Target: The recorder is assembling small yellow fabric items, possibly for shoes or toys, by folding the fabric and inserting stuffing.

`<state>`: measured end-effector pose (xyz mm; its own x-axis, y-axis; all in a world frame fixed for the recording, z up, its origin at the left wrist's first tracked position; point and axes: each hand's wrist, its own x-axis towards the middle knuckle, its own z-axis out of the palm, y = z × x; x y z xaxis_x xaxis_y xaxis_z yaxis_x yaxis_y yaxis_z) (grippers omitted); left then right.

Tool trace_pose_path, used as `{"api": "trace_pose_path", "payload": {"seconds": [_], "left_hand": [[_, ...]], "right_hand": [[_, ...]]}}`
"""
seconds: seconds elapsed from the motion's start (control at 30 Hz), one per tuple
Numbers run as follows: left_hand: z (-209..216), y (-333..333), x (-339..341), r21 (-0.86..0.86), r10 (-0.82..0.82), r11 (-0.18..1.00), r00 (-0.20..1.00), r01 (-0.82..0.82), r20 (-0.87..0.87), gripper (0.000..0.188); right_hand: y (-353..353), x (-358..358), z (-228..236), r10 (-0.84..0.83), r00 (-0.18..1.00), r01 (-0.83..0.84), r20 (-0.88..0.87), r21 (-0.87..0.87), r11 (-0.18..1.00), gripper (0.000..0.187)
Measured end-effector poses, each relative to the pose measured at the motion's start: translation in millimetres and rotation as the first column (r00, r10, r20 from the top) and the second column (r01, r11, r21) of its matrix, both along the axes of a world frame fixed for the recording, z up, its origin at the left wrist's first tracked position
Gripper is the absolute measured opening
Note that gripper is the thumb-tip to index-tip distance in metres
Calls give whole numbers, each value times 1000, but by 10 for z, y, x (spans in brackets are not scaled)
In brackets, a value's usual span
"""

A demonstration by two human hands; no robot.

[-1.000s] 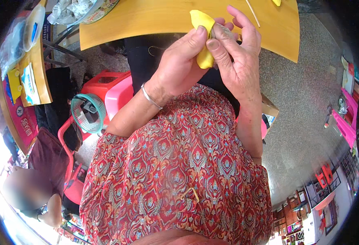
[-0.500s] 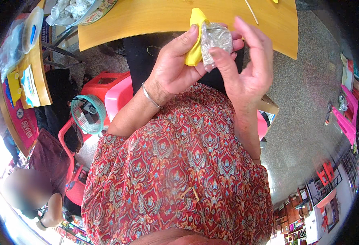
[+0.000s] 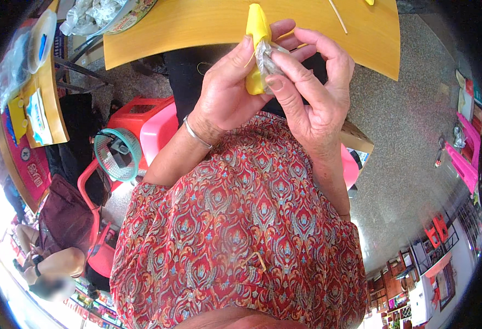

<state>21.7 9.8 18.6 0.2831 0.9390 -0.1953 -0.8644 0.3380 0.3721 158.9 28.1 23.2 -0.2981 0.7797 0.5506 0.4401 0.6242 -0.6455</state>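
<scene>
My left hand [image 3: 223,90] pinches a soft yellow piece [image 3: 258,23] between thumb and fingers, near the table's front edge. The piece stands partly upright, and its lower end shows below the thumb. Against its right side lies a small clear plastic bag [image 3: 263,56] with greyish contents. The fingers of my right hand [image 3: 320,104] are closed on this bag, thumb below and index finger across it, pressing it to the yellow piece. Much of the bag is hidden behind those fingers. Whether it sits inside the yellow piece or only beside it, I cannot tell.
On the yellow wooden table [image 3: 186,30] lie a thin stick [image 3: 338,16] and, at the far left, a bowl [image 3: 127,21] of plastic packets [image 3: 90,13]. Left of me are a pink stool [image 3: 160,131], a red stool [image 3: 134,116] and a teal basket [image 3: 101,159]. Another person [image 3: 60,263] is at lower left.
My right hand has moved left and closed on the plastic bag, now bunched and mostly covered. The yellow piece has turned more upright. The other person has shifted at lower left.
</scene>
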Motion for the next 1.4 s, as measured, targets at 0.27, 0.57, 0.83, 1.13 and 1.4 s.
{"api": "trace_pose_path", "payload": {"seconds": [0.27,0.57,0.83,1.13,1.4], "left_hand": [[-6,-10,79,77,25,997,997,-20,-69,58],[-139,-36,78,104,-17,993,939,56,-343,65],[-130,127,18,-19,-33,999,955,29,-294,65],[-178,76,4,-2,-119,991,886,132,-447,59],[-108,-8,126,-43,-87,996,930,77,-357,53]], "right_hand": [[-35,4,-27,-13,999,13,-35,4,1000,31],[-14,8,-22,-32,999,40,41,-204,978,30],[101,22,-104,77,967,-171,-243,-394,903,26],[124,-9,-198,-47,998,40,-28,-236,971,26],[85,19,-192,-62,980,-11,-188,-362,932,26]]}}
